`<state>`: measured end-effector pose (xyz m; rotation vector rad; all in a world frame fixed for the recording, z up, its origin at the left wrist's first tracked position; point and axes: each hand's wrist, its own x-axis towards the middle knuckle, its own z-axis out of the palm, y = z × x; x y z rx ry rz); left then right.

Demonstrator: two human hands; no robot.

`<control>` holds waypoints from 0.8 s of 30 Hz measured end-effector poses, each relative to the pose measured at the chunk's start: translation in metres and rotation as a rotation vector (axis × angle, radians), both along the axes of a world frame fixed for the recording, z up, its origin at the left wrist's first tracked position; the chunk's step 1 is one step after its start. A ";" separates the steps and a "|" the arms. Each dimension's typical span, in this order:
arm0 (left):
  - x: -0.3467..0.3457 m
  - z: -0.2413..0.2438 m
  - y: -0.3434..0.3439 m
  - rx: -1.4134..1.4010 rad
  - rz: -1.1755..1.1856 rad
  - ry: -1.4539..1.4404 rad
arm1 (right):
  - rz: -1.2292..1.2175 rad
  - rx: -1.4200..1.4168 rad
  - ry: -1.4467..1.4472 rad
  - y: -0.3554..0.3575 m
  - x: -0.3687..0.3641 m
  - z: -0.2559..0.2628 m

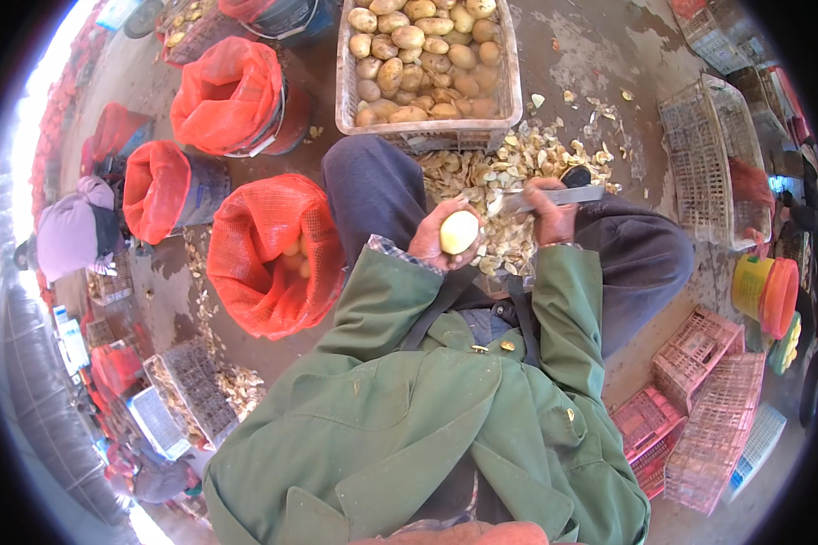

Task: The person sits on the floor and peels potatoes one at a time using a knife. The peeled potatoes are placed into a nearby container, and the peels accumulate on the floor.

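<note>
My left hand [443, 235] holds a peeled, pale yellow potato [459, 232] on its palm side. To the right, my right hand [552, 214] is closed on a flat metal-bladed tool [572, 195], perhaps a knife or peeler; its exact kind cannot be told. The tool and the potato are apart. Between and beyond my hands lies a heap of potato peels [518, 160] on the floor. A plastic crate [428, 127] of unpeeled potatoes [409, 37], some under murky water, stands in front of me. At my left, a red mesh bag [273, 255] holds several pale potatoes.
Buckets lined with red mesh bags [225, 95] stand at the left. A slatted crate [699, 160] and a yellow bucket [753, 283] are at the right, with pink crates [716, 429] at lower right. Another person [78, 228] is at far left.
</note>
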<state>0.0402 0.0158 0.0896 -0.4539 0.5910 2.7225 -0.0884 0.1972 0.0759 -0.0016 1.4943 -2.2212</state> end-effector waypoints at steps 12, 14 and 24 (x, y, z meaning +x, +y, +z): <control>-0.010 0.001 0.016 -0.215 0.252 -0.273 | 0.146 -0.102 -0.054 -0.016 0.019 0.020; -0.011 0.000 0.018 -0.329 0.274 -0.211 | 0.182 -0.105 -0.122 -0.018 0.020 0.016; -0.009 -0.003 0.011 -0.165 0.300 -0.216 | 0.019 -0.011 -0.061 -0.005 0.003 0.010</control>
